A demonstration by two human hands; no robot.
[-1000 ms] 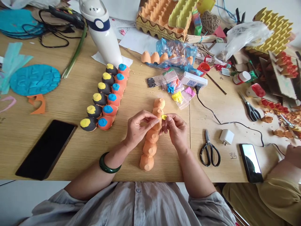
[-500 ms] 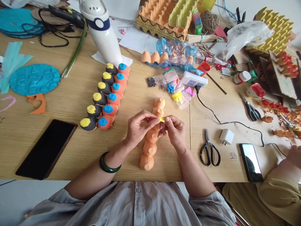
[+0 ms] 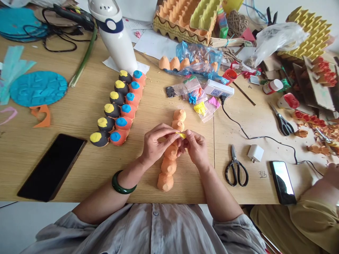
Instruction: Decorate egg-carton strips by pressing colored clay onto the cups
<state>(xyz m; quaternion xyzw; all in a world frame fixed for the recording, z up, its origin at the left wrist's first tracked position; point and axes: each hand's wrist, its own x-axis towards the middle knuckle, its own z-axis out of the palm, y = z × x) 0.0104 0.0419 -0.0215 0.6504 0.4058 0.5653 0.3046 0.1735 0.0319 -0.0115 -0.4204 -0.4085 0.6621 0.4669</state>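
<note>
Between the fingertips of both hands is a small piece of yellow modelling clay (image 3: 181, 135). My left hand (image 3: 159, 143) pinches it from the left, and my right hand (image 3: 195, 145) grips its right side. Just below them lies a strip of orange egg-carton cups (image 3: 168, 166), bumps up, its middle partly hidden by my hands. To the left stand two joined-looking rows: black cups (image 3: 112, 110) topped with yellow clay and orange-red cups (image 3: 128, 111) topped with blue clay. Beyond the strip, more yellow clay (image 3: 200, 108) rests on a plastic bag.
Scissors (image 3: 234, 167), a white charger (image 3: 255, 153) and a lit phone (image 3: 282, 182) lie to the right, near a co-worker's arm (image 3: 327, 185). A dark tablet (image 3: 52, 167) is at left. Behind are a white bottle (image 3: 116, 38), a power strip (image 3: 218, 89) and egg trays (image 3: 182, 21).
The yellow clay looks slightly longer and flatter between my fingertips. My right hand has shifted a little; the things on the table stay where they were.
</note>
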